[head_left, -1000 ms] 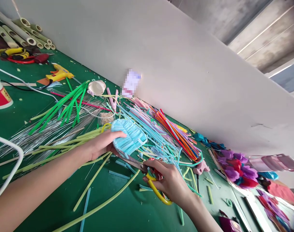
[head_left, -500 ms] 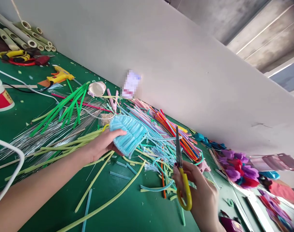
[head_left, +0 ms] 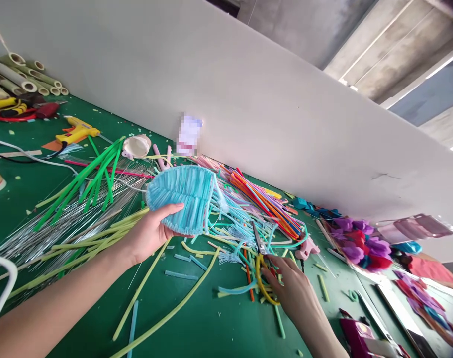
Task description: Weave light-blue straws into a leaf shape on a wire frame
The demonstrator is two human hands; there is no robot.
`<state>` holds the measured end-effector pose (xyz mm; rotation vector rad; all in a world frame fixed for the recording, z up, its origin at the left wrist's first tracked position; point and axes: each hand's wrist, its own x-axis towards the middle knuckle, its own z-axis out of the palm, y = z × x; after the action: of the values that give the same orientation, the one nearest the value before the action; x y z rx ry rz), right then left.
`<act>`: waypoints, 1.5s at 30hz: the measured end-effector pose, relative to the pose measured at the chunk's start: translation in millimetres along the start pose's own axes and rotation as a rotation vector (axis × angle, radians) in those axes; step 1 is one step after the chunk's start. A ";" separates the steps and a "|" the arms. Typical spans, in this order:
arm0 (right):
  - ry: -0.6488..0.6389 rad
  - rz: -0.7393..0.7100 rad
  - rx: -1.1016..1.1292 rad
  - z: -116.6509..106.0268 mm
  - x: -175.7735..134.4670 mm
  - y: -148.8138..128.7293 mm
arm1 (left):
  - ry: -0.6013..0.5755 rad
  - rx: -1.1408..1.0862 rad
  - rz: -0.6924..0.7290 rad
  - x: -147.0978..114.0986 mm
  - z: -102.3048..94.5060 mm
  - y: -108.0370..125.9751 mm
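Observation:
My left hand [head_left: 157, 226] grips a light blue panel [head_left: 185, 196] by its lower edge, thumb on its face. The panel is made of rows of fuzzy chenille stems around a central ridge, rounded at one end and cut straight at the other. My right hand [head_left: 291, 278] is low over the table, its fingers on the yellow-handled scissors [head_left: 262, 271]. Their blades point up and away, over the loose stems, and part of the handles is hidden by the fingers. Blue chenille stems [head_left: 237, 209] lie just behind, between the hands.
Green stems [head_left: 95, 174], silver wires [head_left: 32, 223] and yellow-green stems [head_left: 99, 238] cover the left side. A yellow glue gun [head_left: 77, 130] lies behind them, near bamboo tubes [head_left: 36, 82]. A pink glue gun [head_left: 307, 247] and purple-red flowers [head_left: 356, 238] are at the right. A wall rises behind.
The blue panel has turned to show its broad face more fully. My right hand has lowered the scissors from upright to down among the stems. The view has shifted slightly right.

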<state>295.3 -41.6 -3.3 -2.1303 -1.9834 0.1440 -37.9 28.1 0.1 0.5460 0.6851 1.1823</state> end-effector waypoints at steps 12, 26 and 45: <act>-0.281 0.125 1.422 16.2 -3.3 -133.7 | 0.100 0.050 -0.070 -9.3 8.2 -11.7; -0.239 0.204 1.642 34.3 -9.2 -140.5 | 0.026 0.295 0.053 -11.5 2.7 -22.1; -0.151 0.144 1.689 43.0 -8.1 -142.2 | 0.003 0.220 0.031 -13.5 10.6 -24.5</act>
<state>146.9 -37.0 -12.8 -1.0194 -0.8698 1.3920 -17.4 7.6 -7.4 0.7411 0.8172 1.1436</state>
